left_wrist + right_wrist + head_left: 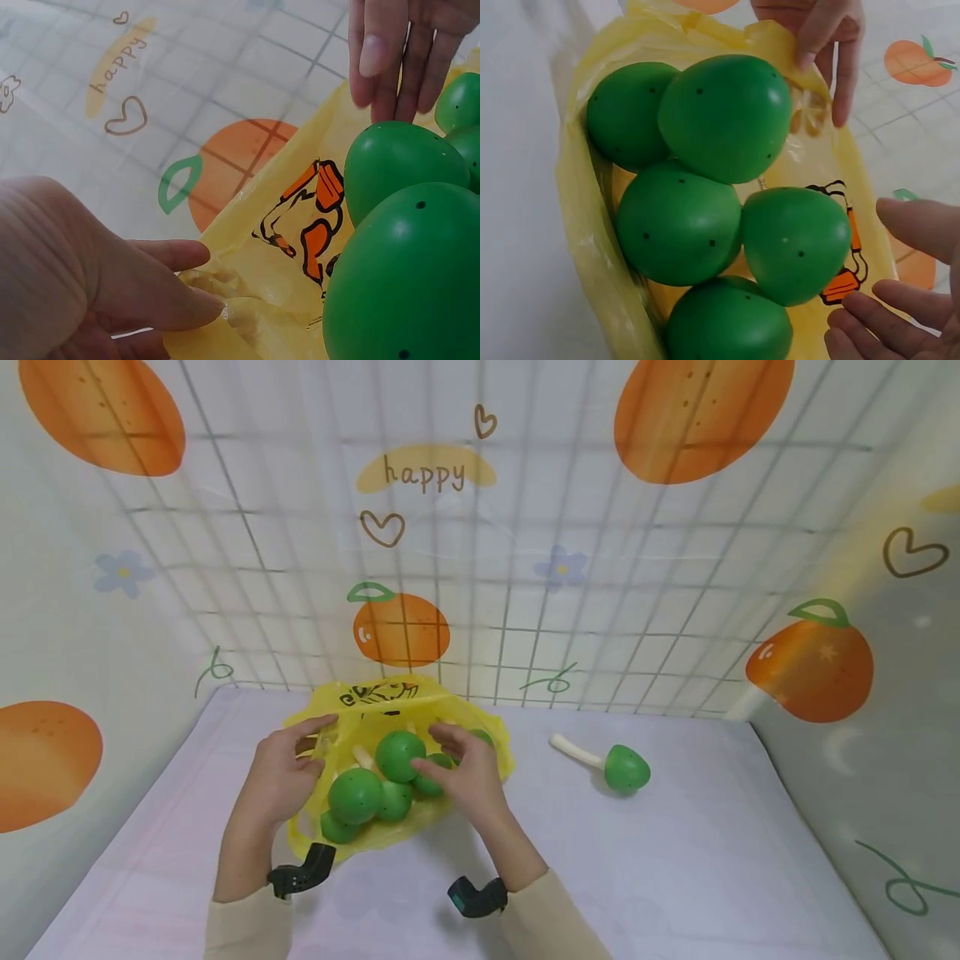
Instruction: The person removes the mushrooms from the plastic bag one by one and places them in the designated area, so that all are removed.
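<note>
A yellow plastic bag lies with its mouth spread wide. Inside are several maraca-like toys with green dotted heads and white handles. My left hand pinches the bag's left rim between thumb and fingers; the left wrist view shows the thumb against the yellow plastic. Over the bag's right part, my right hand has its fingers extended and thumb apart. Its fingers are beside the green heads, with nothing seen in their grasp.
One more green-headed toy with a white handle lies on the table right of the bag. The pale tabletop reaches a grid wall behind, covered by a sheet printed with oranges.
</note>
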Demonstrator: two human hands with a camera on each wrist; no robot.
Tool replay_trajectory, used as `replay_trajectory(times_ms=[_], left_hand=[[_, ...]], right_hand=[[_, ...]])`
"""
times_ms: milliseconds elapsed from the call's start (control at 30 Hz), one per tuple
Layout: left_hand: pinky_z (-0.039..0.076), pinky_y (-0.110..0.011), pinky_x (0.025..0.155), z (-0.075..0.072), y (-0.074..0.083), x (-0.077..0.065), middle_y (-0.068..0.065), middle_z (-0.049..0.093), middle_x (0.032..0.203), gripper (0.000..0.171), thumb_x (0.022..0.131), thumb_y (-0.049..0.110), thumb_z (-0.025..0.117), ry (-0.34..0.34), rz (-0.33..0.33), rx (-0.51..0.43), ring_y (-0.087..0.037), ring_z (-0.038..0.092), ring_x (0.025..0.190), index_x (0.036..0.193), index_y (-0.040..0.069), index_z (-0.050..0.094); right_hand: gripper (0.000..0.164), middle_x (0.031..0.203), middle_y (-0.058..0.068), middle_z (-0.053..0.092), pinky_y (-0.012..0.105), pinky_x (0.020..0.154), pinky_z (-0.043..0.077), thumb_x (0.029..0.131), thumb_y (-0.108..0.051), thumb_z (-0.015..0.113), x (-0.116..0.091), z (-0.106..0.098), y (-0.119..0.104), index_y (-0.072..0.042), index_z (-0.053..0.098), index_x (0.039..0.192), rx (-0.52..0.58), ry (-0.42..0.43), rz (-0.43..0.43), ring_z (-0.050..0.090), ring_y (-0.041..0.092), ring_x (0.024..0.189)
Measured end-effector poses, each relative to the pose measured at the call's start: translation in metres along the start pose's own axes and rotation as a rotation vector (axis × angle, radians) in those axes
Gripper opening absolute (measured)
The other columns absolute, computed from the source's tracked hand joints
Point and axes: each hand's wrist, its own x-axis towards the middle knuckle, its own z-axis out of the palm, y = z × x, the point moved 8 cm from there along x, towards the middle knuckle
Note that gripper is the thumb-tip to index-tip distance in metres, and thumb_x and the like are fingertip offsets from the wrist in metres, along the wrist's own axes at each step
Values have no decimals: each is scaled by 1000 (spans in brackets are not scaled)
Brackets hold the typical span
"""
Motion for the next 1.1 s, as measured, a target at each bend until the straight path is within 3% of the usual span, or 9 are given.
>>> replay_trajectory(times_ms=[400,1100], left_hand=[[51,-55,108,0,-5,2,-21,51,155,63,93,-15,50,10,10,-4,-43,54,135,152,5,56],[50,-55,109,0,-2,1,-22,51,153,63,92,-16,50,10,3,-9,-43,54,135,151,5,57]], right_hand=[[59,139,15,66,47,109,51,89,-14,86,6,19,8,2,62,141,-55,-27,35,62,36,129],[62,136,15,67,48,106,53,84,-11,89,14,31,11,1,64,140,-169,11,47,64,35,124]])
